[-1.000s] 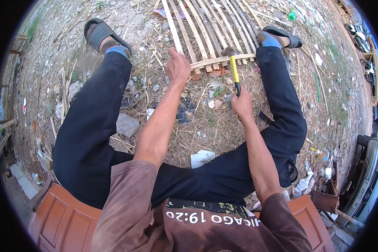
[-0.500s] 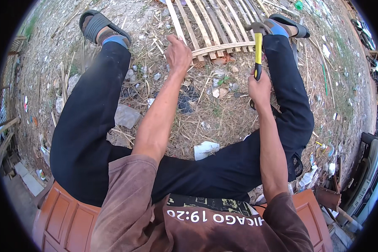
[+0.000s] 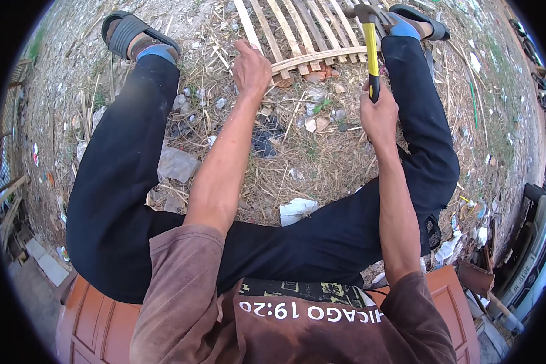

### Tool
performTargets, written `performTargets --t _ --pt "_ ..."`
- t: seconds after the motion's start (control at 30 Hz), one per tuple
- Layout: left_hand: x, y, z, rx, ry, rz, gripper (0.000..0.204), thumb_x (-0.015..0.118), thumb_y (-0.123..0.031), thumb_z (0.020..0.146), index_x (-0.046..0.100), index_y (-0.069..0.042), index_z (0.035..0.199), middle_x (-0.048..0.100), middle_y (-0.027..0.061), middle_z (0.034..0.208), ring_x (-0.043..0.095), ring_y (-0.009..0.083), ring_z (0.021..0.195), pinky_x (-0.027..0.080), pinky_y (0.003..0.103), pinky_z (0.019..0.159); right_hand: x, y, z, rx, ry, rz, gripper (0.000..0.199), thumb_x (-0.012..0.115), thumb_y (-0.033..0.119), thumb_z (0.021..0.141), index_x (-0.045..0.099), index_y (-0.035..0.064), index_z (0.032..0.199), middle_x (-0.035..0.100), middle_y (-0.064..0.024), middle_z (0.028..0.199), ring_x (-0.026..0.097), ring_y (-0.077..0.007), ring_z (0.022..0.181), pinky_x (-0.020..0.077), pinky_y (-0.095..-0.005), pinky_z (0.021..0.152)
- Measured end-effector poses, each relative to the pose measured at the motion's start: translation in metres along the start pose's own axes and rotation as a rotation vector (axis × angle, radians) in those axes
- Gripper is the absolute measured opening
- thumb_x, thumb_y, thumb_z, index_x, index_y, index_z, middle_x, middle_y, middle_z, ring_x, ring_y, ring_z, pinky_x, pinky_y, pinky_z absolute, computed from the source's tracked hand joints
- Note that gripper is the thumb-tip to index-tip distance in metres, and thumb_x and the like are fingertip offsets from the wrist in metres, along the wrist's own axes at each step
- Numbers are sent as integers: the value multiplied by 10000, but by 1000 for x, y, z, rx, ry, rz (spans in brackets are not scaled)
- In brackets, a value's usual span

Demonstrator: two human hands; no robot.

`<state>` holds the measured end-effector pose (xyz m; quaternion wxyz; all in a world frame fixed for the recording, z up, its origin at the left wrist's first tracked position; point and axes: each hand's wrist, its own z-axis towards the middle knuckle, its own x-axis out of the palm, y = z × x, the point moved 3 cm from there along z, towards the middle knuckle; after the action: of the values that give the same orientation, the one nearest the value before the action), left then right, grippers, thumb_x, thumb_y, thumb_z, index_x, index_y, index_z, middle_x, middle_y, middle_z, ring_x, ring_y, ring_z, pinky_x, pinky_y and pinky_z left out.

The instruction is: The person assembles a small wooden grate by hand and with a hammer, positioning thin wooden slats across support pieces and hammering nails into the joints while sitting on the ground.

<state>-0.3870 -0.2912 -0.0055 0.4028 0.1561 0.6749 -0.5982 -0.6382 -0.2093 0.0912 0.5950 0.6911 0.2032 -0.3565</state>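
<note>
My right hand (image 3: pixel 379 115) is wrapped round the black grip of a hammer (image 3: pixel 372 57). The hammer has a yellow shaft and stands upright, its metal head over the right end of the slatted wooden frame. My left hand (image 3: pixel 252 71) is closed at the left end of that frame, with the fingers on the near end of the outermost wooden slat (image 3: pixel 247 24). Several slats fan away from me, joined near their close ends by a bowed wooden strip (image 3: pixel 318 57). My left palm hides the corner where slat and strip meet.
My legs in black trousers (image 3: pixel 124 139) spread either side of the work. Dry grass, stones and litter cover the ground, with a white scrap (image 3: pixel 297 210) near my thigh. I sit on a brown panelled board (image 3: pixel 109 321). A vehicle (image 3: pixel 531 255) stands at the right.
The hammer and my right hand have risen slightly away from me, the head shifting a little left. My left hand stays at the outer slat; the whole view has shifted slightly.
</note>
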Motion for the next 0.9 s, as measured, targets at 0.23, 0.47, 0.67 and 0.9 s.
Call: performTargets --t 0.23,0.47,0.67,0.9 --pt "1 -11 1 -68 92 -60 227 403 -151 1017 346 1 1175 653 237 743 657 423 691 487 527 661 27 -60 -9 28 103 -264 234 582 62 858 616 16 1084 656 -245 815 669 -392 780 491 -482 738" --pt "5 -1 3 -77 49 -56 238 416 -159 1018 339 -27 1201 662 238 758 671 429 730 501 528 715 -3 -10 -18 99 49 20 212 574 73 842 614 38 1047 640 -174 778 644 -305 735 483 -426 724" --pt "1 -6 5 -179 42 -88 274 417 -217 1040 350 -36 1234 648 170 714 669 341 691 506 493 661 -6 -20 -63 244 113 173 164 586 69 842 609 43 1003 591 -110 710 587 -214 651 463 -371 662" --pt "-8 -17 5 -314 157 -170 276 413 -234 1041 344 -85 1262 684 252 975 673 411 910 487 535 800 6 -30 -88 317 139 259 122 571 52 828 595 35 946 519 -47 658 524 -140 611 428 -334 608"
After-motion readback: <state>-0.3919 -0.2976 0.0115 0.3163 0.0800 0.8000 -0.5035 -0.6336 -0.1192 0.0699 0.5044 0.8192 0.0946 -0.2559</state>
